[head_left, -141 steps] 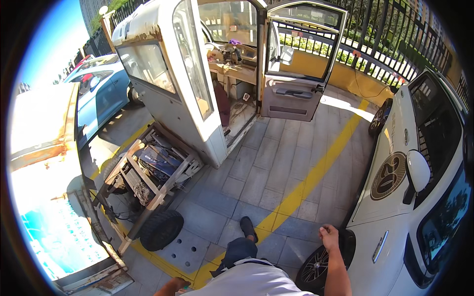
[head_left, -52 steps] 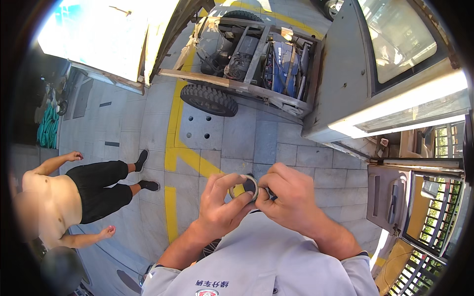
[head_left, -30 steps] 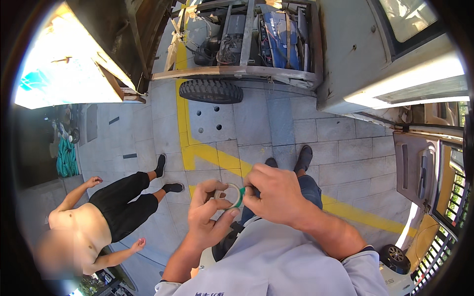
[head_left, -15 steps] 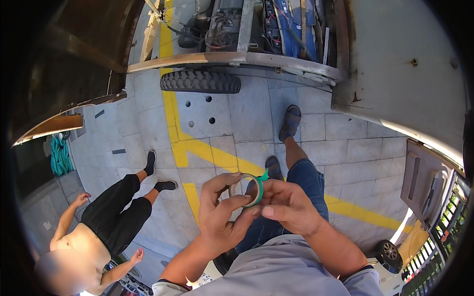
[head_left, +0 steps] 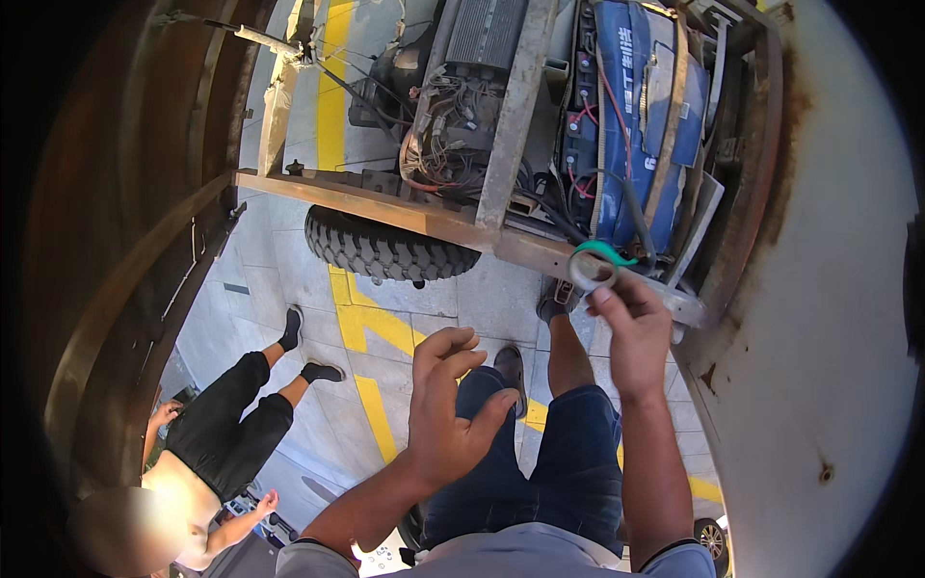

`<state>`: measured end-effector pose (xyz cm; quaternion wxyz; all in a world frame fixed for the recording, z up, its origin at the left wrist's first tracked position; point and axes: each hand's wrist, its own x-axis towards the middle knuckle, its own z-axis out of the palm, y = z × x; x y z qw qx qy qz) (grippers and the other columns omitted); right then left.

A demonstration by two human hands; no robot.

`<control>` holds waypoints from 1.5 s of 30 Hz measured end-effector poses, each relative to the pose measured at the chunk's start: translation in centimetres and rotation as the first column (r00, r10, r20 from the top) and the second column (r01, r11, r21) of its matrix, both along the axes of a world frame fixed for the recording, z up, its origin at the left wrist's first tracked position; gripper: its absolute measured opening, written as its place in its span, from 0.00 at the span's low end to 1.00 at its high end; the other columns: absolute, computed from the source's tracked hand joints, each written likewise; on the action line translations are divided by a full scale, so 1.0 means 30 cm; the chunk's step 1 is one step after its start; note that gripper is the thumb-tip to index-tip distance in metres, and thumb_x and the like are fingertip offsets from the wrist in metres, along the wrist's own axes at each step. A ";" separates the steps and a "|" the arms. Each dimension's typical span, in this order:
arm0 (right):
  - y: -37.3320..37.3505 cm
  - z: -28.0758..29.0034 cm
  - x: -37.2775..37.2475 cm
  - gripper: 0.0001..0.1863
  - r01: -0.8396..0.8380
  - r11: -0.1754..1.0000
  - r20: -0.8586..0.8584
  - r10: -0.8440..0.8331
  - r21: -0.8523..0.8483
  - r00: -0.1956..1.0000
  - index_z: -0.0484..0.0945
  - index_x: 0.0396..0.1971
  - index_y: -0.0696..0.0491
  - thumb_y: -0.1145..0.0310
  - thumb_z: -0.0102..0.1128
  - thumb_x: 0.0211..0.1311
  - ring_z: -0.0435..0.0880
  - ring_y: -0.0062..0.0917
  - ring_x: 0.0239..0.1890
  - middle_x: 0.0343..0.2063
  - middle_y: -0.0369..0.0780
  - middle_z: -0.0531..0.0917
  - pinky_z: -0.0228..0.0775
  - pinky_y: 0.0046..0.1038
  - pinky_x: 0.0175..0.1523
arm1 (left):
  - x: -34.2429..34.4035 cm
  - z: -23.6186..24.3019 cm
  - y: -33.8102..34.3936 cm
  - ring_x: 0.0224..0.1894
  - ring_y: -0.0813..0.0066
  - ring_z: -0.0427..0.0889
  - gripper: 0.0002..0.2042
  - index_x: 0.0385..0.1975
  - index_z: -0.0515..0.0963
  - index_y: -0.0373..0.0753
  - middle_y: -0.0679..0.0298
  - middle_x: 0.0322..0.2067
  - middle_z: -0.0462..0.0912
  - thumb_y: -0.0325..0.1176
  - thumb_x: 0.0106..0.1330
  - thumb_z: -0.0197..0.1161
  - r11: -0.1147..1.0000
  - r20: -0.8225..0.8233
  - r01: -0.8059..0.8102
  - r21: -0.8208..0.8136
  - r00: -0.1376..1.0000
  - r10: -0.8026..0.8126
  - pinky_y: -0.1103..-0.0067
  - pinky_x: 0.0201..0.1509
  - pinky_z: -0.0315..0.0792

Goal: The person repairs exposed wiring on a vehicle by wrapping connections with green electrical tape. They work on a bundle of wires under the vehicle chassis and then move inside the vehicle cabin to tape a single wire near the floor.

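A roll of green tape (head_left: pixel 591 269) with a loose end sticking out to the right is pinched in my right hand (head_left: pixel 636 332). It is held over the metal frame rail (head_left: pixel 540 252) in front of a blue battery pack (head_left: pixel 636 125) with red and black leads. My left hand (head_left: pixel 453 409) hangs free over my legs, fingers curved and apart, holding nothing.
Left of the battery pack sit a finned metal box (head_left: pixel 487 34) and a tangle of wires (head_left: pixel 458 144). Below the rail is a treaded tyre (head_left: pixel 390 246). Rusty panels flank both sides. Another person (head_left: pixel 231 414) in black shorts stands at left on the paved floor.
My hands have parted: the right hand carried the tape roll forward and right to the frame, while the left let go of it. I am closer to the battery pack and frame.
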<state>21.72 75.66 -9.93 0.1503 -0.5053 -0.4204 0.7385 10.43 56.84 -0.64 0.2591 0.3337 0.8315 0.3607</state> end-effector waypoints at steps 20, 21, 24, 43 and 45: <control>0.749 -0.574 -0.239 0.15 -0.027 0.926 0.409 -0.141 0.377 0.902 0.80 0.49 0.64 0.70 0.66 0.68 0.81 0.15 0.30 0.32 0.36 0.85 0.73 0.21 0.35 | -0.719 -0.516 0.280 0.46 0.77 0.80 0.20 0.56 0.75 0.32 0.59 0.48 0.81 0.24 0.64 0.71 0.921 0.236 -0.362 -0.144 0.892 0.387 0.78 0.51 0.78; 0.751 -0.579 -0.241 0.14 -0.024 0.925 0.417 -0.148 0.379 0.897 0.81 0.48 0.62 0.70 0.65 0.69 0.82 0.15 0.31 0.32 0.36 0.86 0.72 0.20 0.35 | -0.755 -0.560 0.289 0.45 0.77 0.80 0.21 0.56 0.74 0.31 0.59 0.48 0.81 0.23 0.64 0.71 0.921 0.245 -0.364 -0.136 0.889 0.387 0.79 0.50 0.78; 0.757 -0.592 -0.245 0.13 -0.039 0.934 0.436 -0.128 0.355 0.891 0.82 0.48 0.62 0.70 0.65 0.70 0.82 0.15 0.32 0.33 0.35 0.86 0.73 0.20 0.36 | -0.842 -0.673 0.307 0.44 0.75 0.81 0.23 0.60 0.72 0.30 0.56 0.50 0.81 0.22 0.65 0.70 0.940 0.159 -0.266 -0.212 0.940 0.302 0.79 0.47 0.81; 0.113 -0.372 -0.901 0.28 -0.590 0.634 0.290 0.519 0.499 0.804 0.72 0.60 0.62 0.78 0.67 0.58 0.84 0.51 0.46 0.51 0.54 0.79 0.79 0.44 0.51 | -0.972 -0.778 0.345 0.38 0.84 0.82 0.26 0.67 0.74 0.33 0.68 0.38 0.83 0.19 0.68 0.66 0.921 0.798 -0.360 -0.148 0.506 0.326 0.86 0.40 0.78; 0.089 -0.413 -0.951 0.30 -0.671 0.561 0.396 0.543 0.484 0.740 0.69 0.62 0.65 0.78 0.64 0.58 0.82 0.57 0.49 0.53 0.58 0.77 0.78 0.48 0.53 | -0.980 -0.784 0.338 0.37 0.85 0.81 0.26 0.66 0.75 0.34 0.69 0.37 0.82 0.19 0.68 0.67 0.928 0.805 -0.347 -0.132 0.509 0.305 0.86 0.38 0.77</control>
